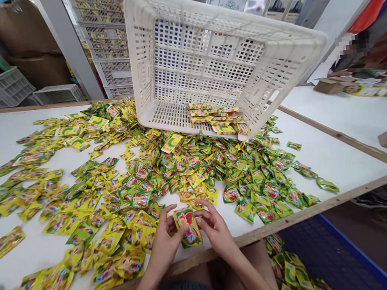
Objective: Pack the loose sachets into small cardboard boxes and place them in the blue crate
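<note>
Between my hands, just above the table's front edge, is a small green and yellow packet with a red fruit picture on its front. My left hand grips its left side, thumb across the front. At its right edge, the curled fingers of my right hand pinch the packet too. Loose green packets are heaped ahead and to the right. Yellow packets spread over the table on the left, several close to my left hand.
A white plastic crate lies tipped on its side behind the heap, with stacked packets inside. Below the table's right front edge stands a blue crate holding packets. Stacked crates rise at the back. A person is at the far right.
</note>
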`<state>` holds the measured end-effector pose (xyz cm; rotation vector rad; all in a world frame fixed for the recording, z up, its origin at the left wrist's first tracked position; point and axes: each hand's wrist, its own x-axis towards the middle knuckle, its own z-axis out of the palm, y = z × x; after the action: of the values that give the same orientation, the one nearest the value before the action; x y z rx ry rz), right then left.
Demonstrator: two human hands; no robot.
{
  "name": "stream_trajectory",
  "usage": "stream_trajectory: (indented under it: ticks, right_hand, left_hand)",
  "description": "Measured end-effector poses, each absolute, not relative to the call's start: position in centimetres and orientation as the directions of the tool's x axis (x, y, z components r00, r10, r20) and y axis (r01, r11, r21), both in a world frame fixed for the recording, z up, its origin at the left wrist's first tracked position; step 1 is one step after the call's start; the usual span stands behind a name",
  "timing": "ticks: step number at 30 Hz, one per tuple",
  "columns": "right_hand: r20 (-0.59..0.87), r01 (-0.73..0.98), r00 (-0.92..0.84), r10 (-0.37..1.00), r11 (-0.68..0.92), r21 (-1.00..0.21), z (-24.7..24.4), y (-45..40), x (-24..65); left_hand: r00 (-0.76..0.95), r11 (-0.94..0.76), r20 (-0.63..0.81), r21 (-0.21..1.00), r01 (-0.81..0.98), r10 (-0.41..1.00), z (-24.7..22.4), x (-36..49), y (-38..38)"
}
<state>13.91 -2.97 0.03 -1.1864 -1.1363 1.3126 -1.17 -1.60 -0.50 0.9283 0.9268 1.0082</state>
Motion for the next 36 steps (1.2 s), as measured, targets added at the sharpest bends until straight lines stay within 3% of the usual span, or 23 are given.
stream_trajectory:
  ticks: [6,12,17,24,31,36]
  right_hand:
    - [-0.083,-0.051,-0.043,0.996,-0.085,-0.995,0.5,-3.6,13.5]
    - [-0.105,0.053,0.005,0.994,-0.105,-0.993,1.3,-3.6,13.4]
    - [0.042,0.144,0.104,0.994,0.026,-0.989,2.2,-3.3,13.1]
    - [-0.070,-0.104,0.184,0.980,-0.051,-0.993,1.4,-2.9,13.0]
    - [-0.107,-0.109,0.168,0.980,-0.089,-0.990,1.5,-2.5,14.3]
    - [-0.196,-0.334,0.245,0.949,-0.107,-0.937,1.4,-2.6,14.6]
  left_hand:
    - [0.190,0.258,-0.204,0.909,-0.328,0.960,-0.3,-0.9,-1.4]
    - [0.252,0.278,-0.207,0.915,-0.291,0.945,0.5,-0.6,-1.7]
    - [0.193,0.138,-0.094,0.964,-0.229,0.977,1.0,0.4,-2.3]
    - [0.232,0.099,-0.065,0.986,-0.136,0.971,1.5,1.1,-1.8]
    - [0.339,0.148,-0.109,0.985,-0.093,0.935,1.3,0.8,-1.1]
    - [0.301,0.193,-0.152,0.975,-0.110,0.941,0.6,0.1,-0.9]
